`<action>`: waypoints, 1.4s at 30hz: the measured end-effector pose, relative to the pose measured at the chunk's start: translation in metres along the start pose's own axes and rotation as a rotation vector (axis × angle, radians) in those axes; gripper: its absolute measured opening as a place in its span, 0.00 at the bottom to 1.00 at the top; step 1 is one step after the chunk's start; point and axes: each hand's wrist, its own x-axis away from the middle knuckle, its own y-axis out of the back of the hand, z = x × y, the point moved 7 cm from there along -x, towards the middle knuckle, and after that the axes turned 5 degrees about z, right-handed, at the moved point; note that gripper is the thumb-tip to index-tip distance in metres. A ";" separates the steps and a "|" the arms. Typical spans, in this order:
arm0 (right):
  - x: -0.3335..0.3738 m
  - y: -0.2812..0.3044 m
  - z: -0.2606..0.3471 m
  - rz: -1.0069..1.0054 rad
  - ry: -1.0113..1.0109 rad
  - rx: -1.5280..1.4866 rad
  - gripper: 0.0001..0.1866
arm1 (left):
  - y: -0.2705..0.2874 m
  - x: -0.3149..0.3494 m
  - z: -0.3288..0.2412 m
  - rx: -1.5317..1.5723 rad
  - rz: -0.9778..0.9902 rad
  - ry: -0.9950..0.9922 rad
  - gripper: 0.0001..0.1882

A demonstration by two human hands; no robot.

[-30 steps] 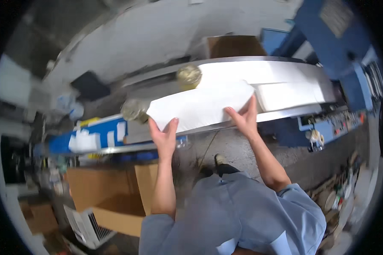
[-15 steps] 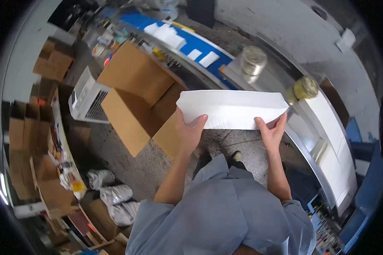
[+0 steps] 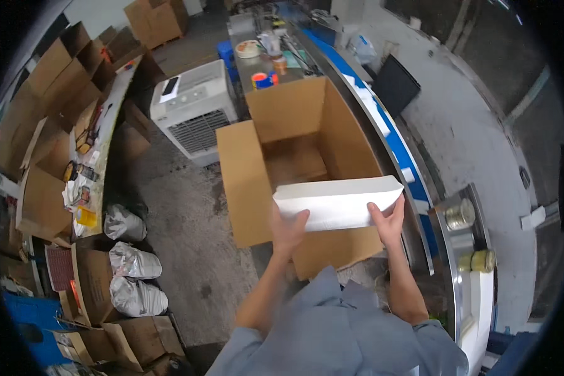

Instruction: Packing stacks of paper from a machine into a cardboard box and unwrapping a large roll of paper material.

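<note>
Between my two hands is a long white block [image 3: 337, 205] that looks like stacked soft paper; its exact kind does not show. My left hand [image 3: 287, 233] grips its left end, thumb on the near face. On the right end my right hand [image 3: 390, 224] closes the same way, fingers partly hidden behind. The block is level, above the near side of a large open cardboard box [image 3: 245, 182] with its flaps spread outward. Part of the box's inside shows beyond the block, with brown cardboard at its bottom.
To the right runs a conveyor with a blue belt [image 3: 381, 103] carrying white pieces. Two jars [image 3: 460, 215] stand on a metal ledge. A white air cooler [image 3: 194, 106] is left of the box. Silvery bags [image 3: 135, 260] and a cluttered bench [image 3: 109, 138] line the left.
My view has swung to the right-hand conveyor's length, and the white block is now over the open box's near side instead of beside it. Both hands keep their grip.
</note>
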 end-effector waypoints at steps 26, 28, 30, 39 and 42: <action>-0.182 -0.164 -0.435 0.076 -0.536 0.217 0.27 | -0.011 -0.164 0.385 -0.226 -0.271 0.608 0.36; -0.171 -0.170 -0.473 0.095 -0.589 0.216 0.29 | -0.010 -0.151 0.423 -0.275 -0.310 0.655 0.36; -0.153 -0.179 -0.508 0.144 -0.753 0.319 0.32 | -0.001 -0.125 0.467 -0.288 -0.439 0.886 0.36; -0.092 -0.191 -0.636 0.285 -0.947 0.316 0.34 | 0.002 -0.036 0.599 -0.295 -0.592 1.271 0.35; -0.074 -0.205 -0.654 0.369 -1.001 0.314 0.33 | 0.022 0.002 0.629 -0.413 -0.669 1.309 0.36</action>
